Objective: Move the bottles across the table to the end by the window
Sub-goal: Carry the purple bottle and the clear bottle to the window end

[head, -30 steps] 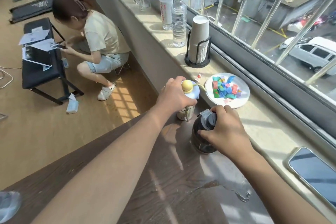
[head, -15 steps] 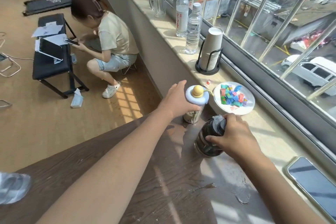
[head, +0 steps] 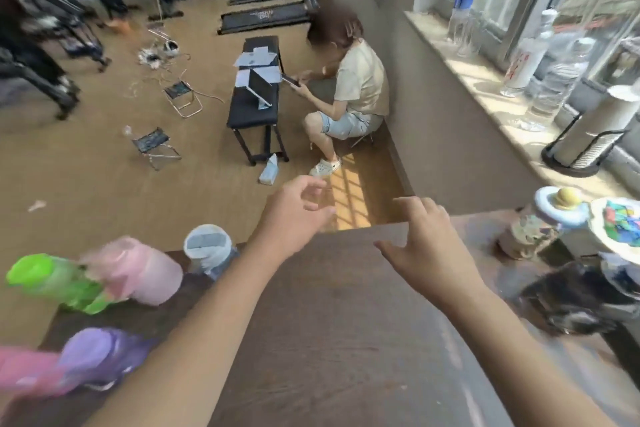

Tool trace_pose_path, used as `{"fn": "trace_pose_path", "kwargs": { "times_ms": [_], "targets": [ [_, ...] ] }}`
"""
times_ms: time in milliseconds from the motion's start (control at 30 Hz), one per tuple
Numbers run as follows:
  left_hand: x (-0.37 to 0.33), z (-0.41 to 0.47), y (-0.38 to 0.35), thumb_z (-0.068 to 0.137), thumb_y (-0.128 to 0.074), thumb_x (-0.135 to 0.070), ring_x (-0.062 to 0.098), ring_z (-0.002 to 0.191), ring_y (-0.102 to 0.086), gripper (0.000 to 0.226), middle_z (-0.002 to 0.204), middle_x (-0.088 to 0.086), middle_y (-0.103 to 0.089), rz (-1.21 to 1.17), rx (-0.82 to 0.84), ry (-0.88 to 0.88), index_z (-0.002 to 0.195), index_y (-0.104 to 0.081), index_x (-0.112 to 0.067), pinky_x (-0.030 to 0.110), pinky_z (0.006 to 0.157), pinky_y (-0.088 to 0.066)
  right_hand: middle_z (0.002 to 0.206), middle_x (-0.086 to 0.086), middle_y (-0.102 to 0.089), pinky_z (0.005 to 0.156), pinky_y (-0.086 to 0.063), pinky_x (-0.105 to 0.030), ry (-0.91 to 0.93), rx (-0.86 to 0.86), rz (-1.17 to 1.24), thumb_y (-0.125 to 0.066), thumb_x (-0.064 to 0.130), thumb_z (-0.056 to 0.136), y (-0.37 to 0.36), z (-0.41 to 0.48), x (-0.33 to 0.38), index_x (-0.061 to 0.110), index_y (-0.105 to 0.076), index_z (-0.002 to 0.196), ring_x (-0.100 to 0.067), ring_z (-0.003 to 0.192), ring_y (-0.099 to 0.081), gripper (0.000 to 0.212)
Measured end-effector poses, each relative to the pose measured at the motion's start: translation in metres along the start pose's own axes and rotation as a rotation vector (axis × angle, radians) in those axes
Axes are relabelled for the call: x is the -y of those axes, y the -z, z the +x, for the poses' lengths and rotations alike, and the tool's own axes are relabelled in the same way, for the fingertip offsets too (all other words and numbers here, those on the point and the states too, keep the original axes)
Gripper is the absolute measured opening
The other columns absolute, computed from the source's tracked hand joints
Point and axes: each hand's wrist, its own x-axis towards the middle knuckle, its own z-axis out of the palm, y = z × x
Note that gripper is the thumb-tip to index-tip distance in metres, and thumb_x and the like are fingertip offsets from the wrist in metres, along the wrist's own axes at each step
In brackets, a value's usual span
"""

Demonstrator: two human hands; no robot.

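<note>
On the dark wooden table (head: 346, 322), two bottles stand at the window end: a patterned bottle with a pale blue lid and yellow knob (head: 540, 222), and a dark bottle (head: 578, 298) nearer me. My left hand (head: 294, 218) and my right hand (head: 422, 246) hover over the middle of the table, fingers spread, holding nothing. At the left end, blurred, stand a clear bottle with a white lid (head: 207, 250), a pink bottle (head: 142, 270), a green bottle (head: 59, 282), a purple bottle (head: 100, 357) and a second pink bottle (head: 27, 371).
A white plate of coloured pieces (head: 616, 222) sits on the windowsill (head: 491, 90) by the patterned bottle. Water bottles (head: 557, 80) and a cup holder (head: 592, 135) stand farther along the sill. A person (head: 349, 94) crouches beside a black bench (head: 254, 104) on the floor.
Both hands have let go of the patterned and dark bottles and drawn back left over the table. My view has swung left, bringing the left-end bottles into sight.
</note>
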Motion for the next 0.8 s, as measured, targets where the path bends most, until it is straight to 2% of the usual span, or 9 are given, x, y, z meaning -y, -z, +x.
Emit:
{"fn": "trace_pose_path", "kwargs": {
  "times_ms": [167,300,367,433,500,633,733,800],
  "targets": [
    [0.076,-0.047,0.139,0.085,-0.082,-0.02,0.012,0.099,-0.071,0.033,0.117,-0.011,-0.067,0.132,-0.188,0.043,0.113,-0.07,-0.032,0.038,0.092,-0.059,0.129,-0.008,-0.051,0.095,-0.046,-0.039,0.189,0.199,0.059,-0.076,0.033,0.08,-0.087,0.015,0.116,0.013,-0.044,0.138,-0.027,0.122,-0.044,0.069],
    [0.135,-0.099,0.221,0.078,-0.086,-0.027,0.016,0.097,-0.068,0.033,0.109,-0.007,-0.068,0.369,-0.197,0.133,0.107,-0.072,-0.033,0.036,0.091,-0.054,0.132,-0.014,-0.047,0.096,-0.042,-0.041,0.277,0.347,0.081,-0.081,0.04,0.075,-0.159,0.034,0.19,0.01,-0.041,0.141,-0.035,0.123,-0.046,0.082],
    [0.157,-0.128,0.244,0.069,-0.086,-0.045,0.015,0.1,-0.068,0.044,0.109,-0.01,-0.068,0.456,-0.147,0.196,0.11,-0.072,-0.035,0.035,0.091,-0.053,0.135,-0.014,-0.044,0.099,-0.04,-0.042,0.284,0.405,0.057,-0.084,0.042,0.073,-0.19,0.042,0.214,0.012,-0.037,0.144,-0.037,0.124,-0.043,0.091],
    [0.172,-0.151,0.251,0.057,-0.073,-0.07,0.013,0.106,-0.064,0.068,0.113,-0.014,-0.065,0.527,-0.063,0.248,0.117,-0.069,-0.038,0.036,0.095,-0.052,0.139,-0.013,-0.041,0.101,-0.04,-0.044,0.274,0.455,0.012,-0.085,0.044,0.071,-0.213,0.049,0.223,0.015,-0.031,0.148,-0.038,0.126,-0.04,0.099],
    [0.193,-0.17,0.254,0.054,-0.065,-0.077,0.011,0.118,-0.059,0.082,0.123,-0.017,-0.06,0.548,0.0,0.278,0.128,-0.062,-0.041,0.04,0.101,-0.05,0.142,-0.011,-0.037,0.101,-0.04,-0.047,0.252,0.488,-0.047,-0.086,0.044,0.07,-0.234,0.053,0.23,0.017,-0.025,0.151,-0.038,0.129,-0.036,0.105],
    [0.229,-0.19,0.244,0.065,-0.078,-0.068,0.009,0.122,-0.055,0.08,0.127,-0.019,-0.053,0.514,0.053,0.307,0.137,-0.05,-0.046,0.038,0.099,-0.05,0.142,-0.009,-0.034,0.099,-0.045,-0.051,0.203,0.491,-0.09,-0.087,0.045,0.067,-0.257,0.055,0.231,0.024,-0.024,0.149,-0.039,0.127,-0.038,0.105],
    [0.244,-0.188,0.23,0.073,-0.078,-0.059,0.013,0.127,-0.054,0.08,0.134,-0.018,-0.05,0.524,0.032,0.312,0.143,-0.042,-0.047,0.04,0.094,-0.05,0.138,-0.011,-0.036,0.097,-0.045,-0.051,0.216,0.461,-0.037,-0.091,0.039,0.063,-0.268,0.055,0.225,0.023,-0.027,0.145,-0.041,0.122,-0.044,0.105],
    [0.25,-0.184,0.221,0.076,-0.079,-0.054,0.018,0.126,-0.057,0.078,0.135,-0.014,-0.05,0.556,0.008,0.318,0.144,-0.041,-0.045,0.038,0.086,-0.047,0.133,-0.01,-0.038,0.094,-0.045,-0.048,0.231,0.437,-0.013,-0.092,0.036,0.061,-0.272,0.054,0.223,0.02,-0.029,0.14,-0.039,0.117,-0.046,0.102]
  ]
}}
